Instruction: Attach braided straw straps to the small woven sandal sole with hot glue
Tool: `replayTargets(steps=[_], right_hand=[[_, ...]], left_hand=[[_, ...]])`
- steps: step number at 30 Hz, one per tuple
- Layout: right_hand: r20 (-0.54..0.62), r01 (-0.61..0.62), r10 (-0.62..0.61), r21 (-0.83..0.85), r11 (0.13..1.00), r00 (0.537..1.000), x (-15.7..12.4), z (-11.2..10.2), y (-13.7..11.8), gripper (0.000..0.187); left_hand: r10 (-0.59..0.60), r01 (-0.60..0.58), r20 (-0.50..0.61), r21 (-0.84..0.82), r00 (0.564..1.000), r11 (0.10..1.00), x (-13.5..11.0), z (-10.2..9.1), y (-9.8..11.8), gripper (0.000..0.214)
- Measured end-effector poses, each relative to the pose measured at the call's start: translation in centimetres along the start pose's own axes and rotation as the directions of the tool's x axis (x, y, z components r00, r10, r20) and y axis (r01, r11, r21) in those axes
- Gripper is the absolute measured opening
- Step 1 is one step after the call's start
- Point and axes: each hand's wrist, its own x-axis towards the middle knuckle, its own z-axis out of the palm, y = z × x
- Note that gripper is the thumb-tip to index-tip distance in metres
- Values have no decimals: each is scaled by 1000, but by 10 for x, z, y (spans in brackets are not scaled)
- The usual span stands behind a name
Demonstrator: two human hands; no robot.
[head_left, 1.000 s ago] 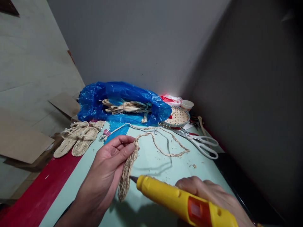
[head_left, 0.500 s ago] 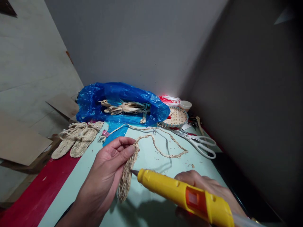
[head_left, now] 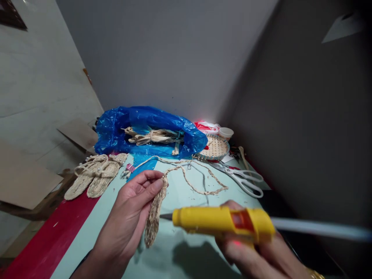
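Note:
My left hand [head_left: 132, 211] pinches a small woven straw sole [head_left: 153, 219] by its upper end, holding it on edge above the pale green table [head_left: 188, 255]. A braided straw cord [head_left: 200, 180] trails from the sole across the table. My right hand [head_left: 255, 254] grips a yellow glue gun [head_left: 223, 220], held level, with a white glue stick [head_left: 319, 228] protruding from its back. The metal nozzle points left and nearly touches the sole's side.
A blue plastic bag [head_left: 151, 128] with straw bundles lies at the back. Beside it are a round woven tray [head_left: 215, 148], a white cup [head_left: 226, 133] and white-handled scissors [head_left: 241, 177]. A finished pair of straw sandals [head_left: 94, 174] rests on the red strip at left.
My right hand has swung the glue gun from a downward slant to level, bringing the glue stick into view. The left hand and the sole have stayed in place.

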Motion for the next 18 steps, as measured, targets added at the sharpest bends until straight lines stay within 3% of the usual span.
replayTargets(steps=[3, 6, 9, 12, 16, 18], right_hand=[[127, -247, 219, 279, 928, 967, 13, -8, 4, 54], [300, -308, 196, 393, 866, 934, 22, -18, 16, 67], [350, -318, 196, 336, 886, 916, 15, -22, 35, 70], [371, -421, 309, 272, 865, 875, 2, -21, 55, 67], [301, -546, 483, 179, 818, 822, -13, -22, 70, 61], [192, -494, 479, 38, 869, 857, -18, -24, 74, 57]], left_hand=[[40, -40, -10, 22, 999, 999, 7, -1, -1, 19], [102, -102, -3, 46, 995, 994, 15, -4, -3, 20], [157, -158, 18, 72, 987, 985, 19, -7, -5, 25], [205, -207, 32, 103, 978, 973, 17, -10, -7, 30], [279, -283, 49, 184, 959, 941, 10, -15, -8, 28], [306, -313, 65, 243, 950, 918, 6, -17, -8, 26]])
